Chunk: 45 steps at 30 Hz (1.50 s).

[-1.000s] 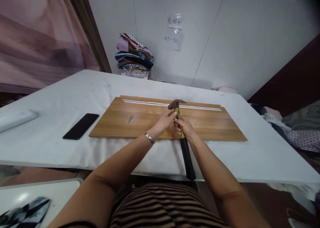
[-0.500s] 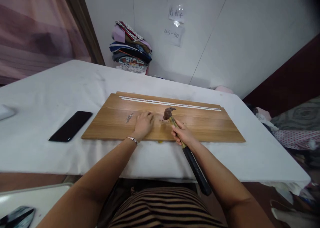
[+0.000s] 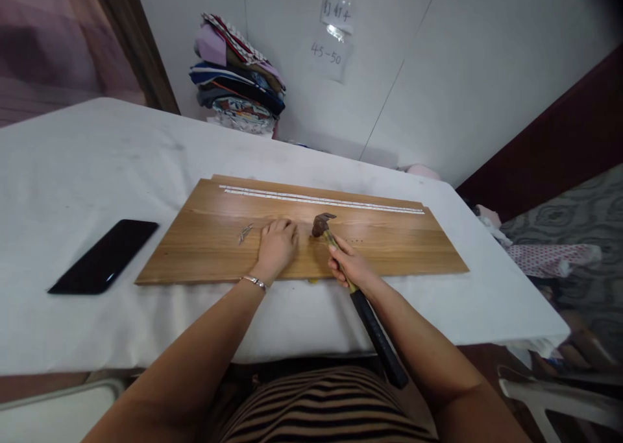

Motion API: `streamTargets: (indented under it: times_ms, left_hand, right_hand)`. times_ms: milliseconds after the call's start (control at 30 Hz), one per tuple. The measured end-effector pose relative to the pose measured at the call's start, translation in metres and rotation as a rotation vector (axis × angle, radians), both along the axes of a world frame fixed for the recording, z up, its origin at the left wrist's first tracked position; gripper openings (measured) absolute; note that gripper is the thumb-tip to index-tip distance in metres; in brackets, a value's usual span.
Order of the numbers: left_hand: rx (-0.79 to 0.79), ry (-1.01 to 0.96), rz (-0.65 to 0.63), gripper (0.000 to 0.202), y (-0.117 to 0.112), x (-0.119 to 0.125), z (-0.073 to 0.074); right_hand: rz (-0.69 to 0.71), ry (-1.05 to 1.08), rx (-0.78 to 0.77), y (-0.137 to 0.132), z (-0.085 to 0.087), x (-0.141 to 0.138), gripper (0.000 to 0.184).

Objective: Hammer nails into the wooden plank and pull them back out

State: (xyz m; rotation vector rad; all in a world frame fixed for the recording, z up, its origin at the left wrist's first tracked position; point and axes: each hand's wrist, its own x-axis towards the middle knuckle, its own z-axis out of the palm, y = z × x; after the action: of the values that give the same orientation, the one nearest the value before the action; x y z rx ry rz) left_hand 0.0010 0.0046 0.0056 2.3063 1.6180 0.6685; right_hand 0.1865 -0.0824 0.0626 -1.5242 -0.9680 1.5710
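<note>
My right hand (image 3: 350, 261) grips a claw hammer (image 3: 372, 329) partway up its handle, below the head. The hammer's rusty head (image 3: 320, 225) is low over a wooden board (image 3: 195, 248), and whether it touches the surface cannot be made out. My left hand (image 3: 278, 243) rests on the board just left of the head, fingers bent and close together; anything between its fingertips is hidden. A small pile of nails (image 3: 245, 233) lies left of that hand. Small dark dots (image 3: 357, 240) run in a row right of the hammer.
Two white marked strips (image 3: 321, 201) lie along the board's far side. A black phone (image 3: 104, 258) is on the white-covered table (image 3: 160, 333) to the left. Folded clothes (image 3: 238, 76) are stacked against the wall, below paper signs (image 3: 327, 57). A white chair (image 3: 559, 401) stands at lower right.
The camera view has shifted, so the board and phone appear farther left. The hammer head sits slightly lower relative to the board, beside my left hand. Both hands keep their holds.
</note>
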Motion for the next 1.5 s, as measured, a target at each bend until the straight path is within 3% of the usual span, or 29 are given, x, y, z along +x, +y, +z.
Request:
streamTargets:
  times_ms: [1033, 1500]
  left_hand:
    - [-0.006, -0.05, -0.009, 0.033, 0.0, 0.0, -0.003]
    - [0.033, 0.026, 0.004, 0.032, 0.002, -0.001, -0.005]
  right_hand:
    - [-0.081, 0.09, 0.025, -0.007, -0.008, -0.003, 0.081]
    - [-0.086, 0.09, 0.034, -0.008, -0.011, -0.001, 0.084]
